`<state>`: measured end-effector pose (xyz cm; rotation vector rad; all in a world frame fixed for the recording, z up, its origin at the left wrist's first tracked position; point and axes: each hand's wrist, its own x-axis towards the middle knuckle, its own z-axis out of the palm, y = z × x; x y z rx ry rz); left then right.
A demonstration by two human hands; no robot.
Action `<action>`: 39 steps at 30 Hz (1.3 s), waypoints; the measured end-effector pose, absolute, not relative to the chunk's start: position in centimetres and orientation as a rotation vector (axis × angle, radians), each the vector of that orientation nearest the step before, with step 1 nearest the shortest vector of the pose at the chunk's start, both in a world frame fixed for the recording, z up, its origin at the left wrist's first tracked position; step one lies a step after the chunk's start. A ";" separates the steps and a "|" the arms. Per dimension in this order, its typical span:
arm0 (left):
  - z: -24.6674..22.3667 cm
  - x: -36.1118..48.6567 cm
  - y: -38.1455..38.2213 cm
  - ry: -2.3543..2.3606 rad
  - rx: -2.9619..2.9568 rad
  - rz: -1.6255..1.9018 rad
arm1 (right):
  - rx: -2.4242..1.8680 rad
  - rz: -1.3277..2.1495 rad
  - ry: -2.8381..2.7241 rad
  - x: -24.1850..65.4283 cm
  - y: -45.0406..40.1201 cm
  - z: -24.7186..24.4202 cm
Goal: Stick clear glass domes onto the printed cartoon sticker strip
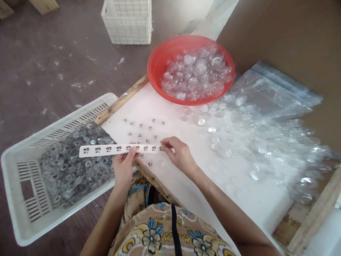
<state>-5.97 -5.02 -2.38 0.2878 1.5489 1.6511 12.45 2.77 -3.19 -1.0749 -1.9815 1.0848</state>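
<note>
A white strip of stickers, printed with a row of small dark panda-like figures, stretches across the front of the view. My left hand pinches it near the middle, thumb on top. At the strip's right end are the closed fingertips of my right hand, touching the last figure; whether a sticker is peeled there I cannot make out. Beyond the strip, several small clear pieces with the same figure, such as this one, lie spread on the white tabletop.
A red basin of clear round plastic pieces stands at the back. Loose clear discs cover the right side near plastic bags. On the left, a white crate holds many small pieces. Another white crate stands behind.
</note>
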 end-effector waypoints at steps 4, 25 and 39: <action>-2.5 -6.0 -5.1 1.543 0.280 1.656 | -1.036 1.018 -1.993 12.3 2.6 -3.2; -2.4 -10.8 -5.2 1.615 0.141 1.910 | -1.489 1.191 -1.885 12.0 6.8 -4.4; -2.0 -8.1 -4.9 1.557 0.198 1.811 | -1.540 0.771 -2.099 11.1 7.1 -4.1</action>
